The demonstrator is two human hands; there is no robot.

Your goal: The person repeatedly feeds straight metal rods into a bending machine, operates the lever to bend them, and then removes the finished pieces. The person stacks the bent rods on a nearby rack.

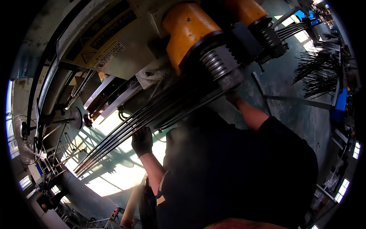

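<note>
A bundle of long, thin metal rods slants from the lower left up under the orange-and-grey machine. Below the rods, my left hand, in a dark glove, has its fingers curled against the nearest one. My right hand reaches to the underside of a dark metal block beside a thick coil spring. Shadow hides its fingers. Between my hands runs a thin, ridged dark rod or hose, close to my dark clothing.
A grey machine cover with warning labels hangs over the upper left. At the right, a stack of dark rods lies by a metal frame. A tan cylinder stands at the lower left, near bright sunlight on the floor.
</note>
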